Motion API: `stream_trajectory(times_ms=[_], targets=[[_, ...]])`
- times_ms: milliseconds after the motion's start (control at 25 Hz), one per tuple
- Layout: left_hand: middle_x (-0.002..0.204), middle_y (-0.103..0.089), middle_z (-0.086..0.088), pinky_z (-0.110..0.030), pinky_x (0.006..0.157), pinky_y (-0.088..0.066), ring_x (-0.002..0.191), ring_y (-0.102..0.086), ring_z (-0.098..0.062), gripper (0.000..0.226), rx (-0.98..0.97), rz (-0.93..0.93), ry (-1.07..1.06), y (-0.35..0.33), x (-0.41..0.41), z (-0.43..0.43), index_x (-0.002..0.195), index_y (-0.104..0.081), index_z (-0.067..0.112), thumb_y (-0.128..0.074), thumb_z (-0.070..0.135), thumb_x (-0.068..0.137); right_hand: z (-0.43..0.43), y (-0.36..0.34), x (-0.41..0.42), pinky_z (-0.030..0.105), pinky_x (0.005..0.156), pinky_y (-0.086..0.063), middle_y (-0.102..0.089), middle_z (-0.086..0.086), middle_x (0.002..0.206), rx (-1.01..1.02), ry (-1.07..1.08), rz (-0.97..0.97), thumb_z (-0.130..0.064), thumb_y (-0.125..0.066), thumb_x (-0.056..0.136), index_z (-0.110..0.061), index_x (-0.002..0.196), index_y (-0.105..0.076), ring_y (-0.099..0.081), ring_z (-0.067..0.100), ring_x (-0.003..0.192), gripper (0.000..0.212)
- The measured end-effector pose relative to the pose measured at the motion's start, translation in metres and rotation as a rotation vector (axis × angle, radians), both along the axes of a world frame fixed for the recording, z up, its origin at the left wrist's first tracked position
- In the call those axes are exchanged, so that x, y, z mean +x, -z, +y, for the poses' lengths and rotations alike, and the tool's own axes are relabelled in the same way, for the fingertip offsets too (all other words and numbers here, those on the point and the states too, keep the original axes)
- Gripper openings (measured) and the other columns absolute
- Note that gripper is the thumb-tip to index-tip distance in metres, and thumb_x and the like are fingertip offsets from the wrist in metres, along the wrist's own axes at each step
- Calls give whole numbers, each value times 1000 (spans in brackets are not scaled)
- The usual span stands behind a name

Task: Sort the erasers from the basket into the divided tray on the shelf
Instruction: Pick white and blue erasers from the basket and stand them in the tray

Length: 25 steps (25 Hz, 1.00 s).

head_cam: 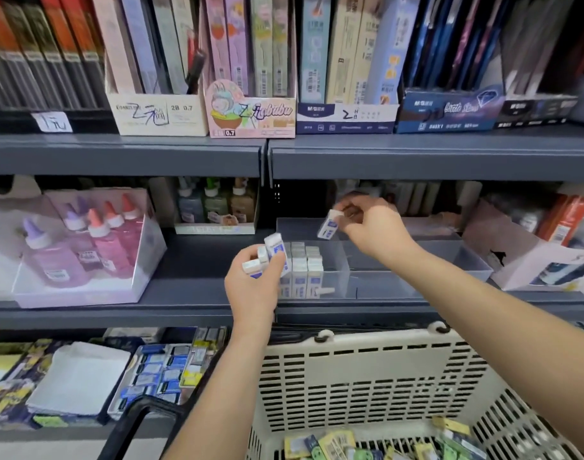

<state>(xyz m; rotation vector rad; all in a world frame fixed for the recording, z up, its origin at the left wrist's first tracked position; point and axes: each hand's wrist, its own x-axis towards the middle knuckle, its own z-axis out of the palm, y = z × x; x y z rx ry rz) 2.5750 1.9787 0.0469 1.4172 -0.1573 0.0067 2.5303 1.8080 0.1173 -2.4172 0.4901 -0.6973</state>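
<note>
**Left hand** (pixel 252 287): centre of the frame. Fingers and thumb curled round a small bunch of white block erasers with blue printed sleeves (pixel 272 252), held upright just in front of the tray's left end.

**Right hand** (pixel 367 227): right of centre. Thumb and fingertips pinch a single white-and-blue eraser (pixel 330 224), which is tilted and held above the tray, apart from everything else.

**Clear plastic divided tray** (pixel 416 257): centre right, on the middle grey metal shelf (pixel 191 260). Its left compartment holds packed rows of matching erasers (pixel 305 268) standing on end. One more lies flat at the front of that compartment.

**Beige slotted plastic basket** (pixel 367 370): lower right of the frame, below the shelf edge. Mixed packaged erasers (pixel 333 443) in yellow, green and blue lie on its bottom, partly cut off by the lower edge.

**Clear box of pink and purple bottles** (pixel 85 247): middle left, on the same shelf, well apart from the tray.

**Cardboard display boxes** (pixel 251 117): across the top of the frame, on the upper shelf. They are filled with slim upright packets, and handwritten marks show on their fronts.
</note>
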Motion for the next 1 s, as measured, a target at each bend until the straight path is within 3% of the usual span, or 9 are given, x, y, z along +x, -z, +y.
stream_trajectory(times_ms=[80, 160, 560, 760, 880, 1000], targets=[[72, -68, 11, -20, 51, -52, 63, -64, -1, 19, -41, -10, 19, 0, 4, 0, 82, -62, 32, -72, 16, 80, 0, 4, 13, 5, 59, -33, -60, -6, 79, 3, 3, 10, -13, -61, 85, -17, 97, -67, -54, 10, 74, 14], [76, -68, 11, -21, 54, -53, 67, -64, -4, 17, -10, -31, 55, 1, 5, -1, 82, -63, 32, -73, 18, 80, 2, 10, 21, -1, 57, -32, -59, -7, 79, -26, -21, 36, -12, -62, 85, -18, 97, -68, -53, 10, 73, 15], [85, -68, 4, -43, 74, -58, 84, -67, -20, 20, -2, -25, 70, -4, -1, -1, 79, -61, 34, -71, 16, 81, 8, 22, 29, 21, 80, -40, -57, -10, 74, -86, -59, 172, -13, -58, 87, -22, 92, -66, -55, 17, 82, 12], [85, -68, 5, -33, 66, -58, 82, -67, -15, 19, -10, -10, 91, -5, -1, 0, 80, -61, 33, -71, 17, 81, 15, 36, 32, 30, 84, -49, -66, 8, 104, -174, -65, 312, -8, -48, 91, -15, 109, -64, -61, 28, 95, 26], [85, -68, 5, -27, 60, -57, 80, -66, -13, 19, -15, -15, 91, -5, -1, 0, 81, -61, 32, -70, 17, 82, 13, 33, 32, 31, 85, -50, -66, 6, 103, -151, -36, 348, -7, -49, 88, -17, 100, -62, -60, 27, 96, 21], [85, -68, 4, -24, 57, -56, 78, -66, -12, 19, -27, -14, 97, -5, -2, 0, 81, -61, 32, -70, 16, 82, 12, 18, 32, 21, 82, -46, -66, 1, 104, -165, -58, 482, -4, -46, 88, -17, 96, -66, -59, 18, 91, 25]])
